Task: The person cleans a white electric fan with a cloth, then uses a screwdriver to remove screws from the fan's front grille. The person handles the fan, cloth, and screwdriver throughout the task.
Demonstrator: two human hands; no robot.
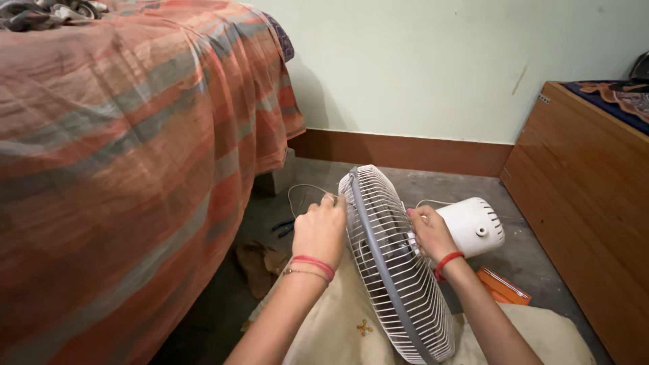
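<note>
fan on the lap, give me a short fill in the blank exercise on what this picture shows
1. Both hands grip the wire guard of a white table ____.
2. The left hand holds the guard on the side nearer the ____.
3. The right hand rests between the guard and the white ____ housing.
4. Each wrist wears a ____ band.

Missing words: fan; bed; motor; red

A white fan — wire cage edge-on, grey-rimmed — rests apparently on the lap, motor housing pointing right.
</note>
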